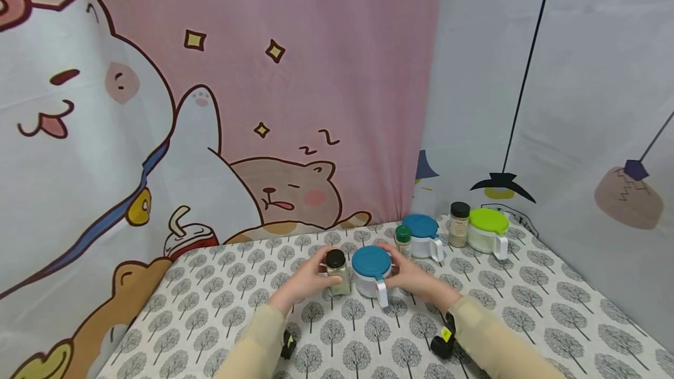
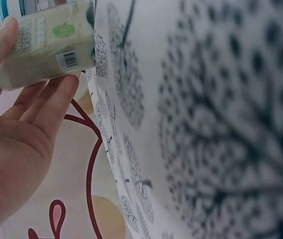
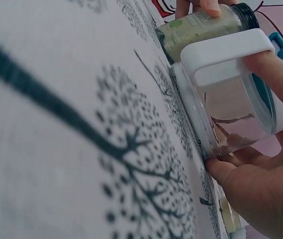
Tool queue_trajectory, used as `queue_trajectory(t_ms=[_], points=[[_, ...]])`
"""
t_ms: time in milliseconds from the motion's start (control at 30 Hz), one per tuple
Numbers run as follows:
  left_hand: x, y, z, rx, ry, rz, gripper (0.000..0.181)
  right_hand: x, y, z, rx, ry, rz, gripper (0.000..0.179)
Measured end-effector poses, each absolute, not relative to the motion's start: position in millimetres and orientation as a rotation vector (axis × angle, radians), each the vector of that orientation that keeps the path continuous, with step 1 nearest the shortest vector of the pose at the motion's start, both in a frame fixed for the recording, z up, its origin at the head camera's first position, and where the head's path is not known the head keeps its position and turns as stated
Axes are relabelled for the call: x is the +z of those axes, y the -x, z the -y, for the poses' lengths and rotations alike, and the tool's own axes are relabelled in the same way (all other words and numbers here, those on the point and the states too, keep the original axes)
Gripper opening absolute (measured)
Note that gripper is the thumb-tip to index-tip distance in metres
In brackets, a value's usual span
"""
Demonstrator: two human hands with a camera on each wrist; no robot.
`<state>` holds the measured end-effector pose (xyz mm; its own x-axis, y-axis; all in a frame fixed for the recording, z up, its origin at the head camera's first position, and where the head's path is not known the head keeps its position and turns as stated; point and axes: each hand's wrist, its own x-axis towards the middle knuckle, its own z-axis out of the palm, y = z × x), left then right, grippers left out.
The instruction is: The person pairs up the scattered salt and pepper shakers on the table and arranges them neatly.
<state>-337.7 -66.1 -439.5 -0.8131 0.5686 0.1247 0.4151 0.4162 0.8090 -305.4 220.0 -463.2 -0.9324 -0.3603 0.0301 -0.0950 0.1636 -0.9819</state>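
My left hand (image 1: 305, 279) holds an upright spice jar (image 1: 341, 286) with a black cap, thumb on the near side and fingers around the far side. Pale powder fills it, and its label (image 2: 42, 30) reads partly as white pepper. Just to its right stands a clear seasoning pot (image 1: 365, 284) with a blue lid (image 1: 371, 261) and a white handle (image 3: 226, 50) turned toward me. My right hand (image 1: 416, 278) grips this pot from the right, the thumb at the handle and the fingers round the clear wall. The pot looks empty inside.
Behind my right hand stand a green-capped jar (image 1: 403, 235), another blue-lidded pot (image 1: 419, 226), a second black-capped jar (image 1: 459, 226) and a lime-lidded pot (image 1: 488, 221). A tree-patterned cloth (image 1: 231, 332) covers the table. Printed curtains (image 1: 337, 75) hang along its back and right.
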Motion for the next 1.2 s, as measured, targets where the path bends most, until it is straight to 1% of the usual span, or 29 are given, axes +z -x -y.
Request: queue_trajectory(t_ms=[433, 767, 900, 1100, 1200], points=[[-437, 338, 79, 1.355, -0.915, -2.491, 0.062, -466, 314, -208, -1.864, 0.406, -2.196, 0.095], [-438, 339, 85, 1.334, -0.944, -2.503, 0.060, -464, 317, -200, -1.834, 0.434, -2.200, 0.094], [-439, 341, 92, 1.323, -0.951, -2.518, 0.062, -464, 318, -198, -1.826, 0.435, -2.203, 0.094], [-440, 344, 102, 1.299, -0.900, -2.552, 0.070, -465, 319, -193, -1.840, 0.494, -2.157, 0.093], [-439, 344, 106, 1.313, -0.915, -2.547, 0.069, -465, 320, -189, -1.841, 0.494, -2.151, 0.093]])
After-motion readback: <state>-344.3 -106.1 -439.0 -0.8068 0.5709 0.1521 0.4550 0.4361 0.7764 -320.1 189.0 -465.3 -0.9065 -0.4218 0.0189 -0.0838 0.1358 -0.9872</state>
